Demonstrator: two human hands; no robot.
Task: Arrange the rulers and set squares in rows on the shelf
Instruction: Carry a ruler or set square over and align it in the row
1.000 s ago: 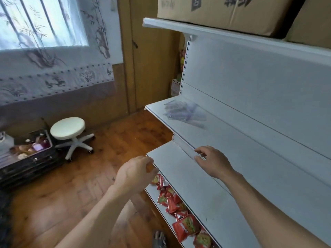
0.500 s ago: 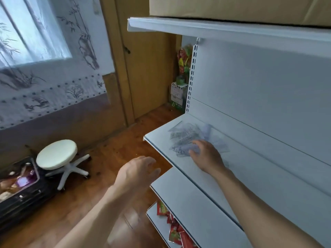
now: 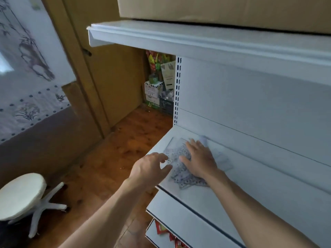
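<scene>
Fingers (image 3: 192, 144) of the right hand (image 3: 199, 161) lie straight and slightly spread, pressed flat on a loose pile of clear rulers and set squares (image 3: 182, 175) just right of the frame's centre. The pile sits near the left end of the white shelf (image 3: 254, 187), close to its front edge, with the pieces overlapping at mixed angles and some edges blurred. Just left of it, the left hand (image 3: 150, 166) reaches in with its fingers (image 3: 161, 156) apart and lightly bent, their tips at the near edge of the pile; whether they touch it I cannot tell. Neither hand grips anything.

Across the top of the frame a cardboard box (image 3: 215, 11) rests on the upper shelf (image 3: 197, 42). Red packets (image 3: 161, 228) show on a low shelf at the bottom centre. A white stool (image 3: 19, 194) stands on the wooden floor (image 3: 116, 158) at lower left.
</scene>
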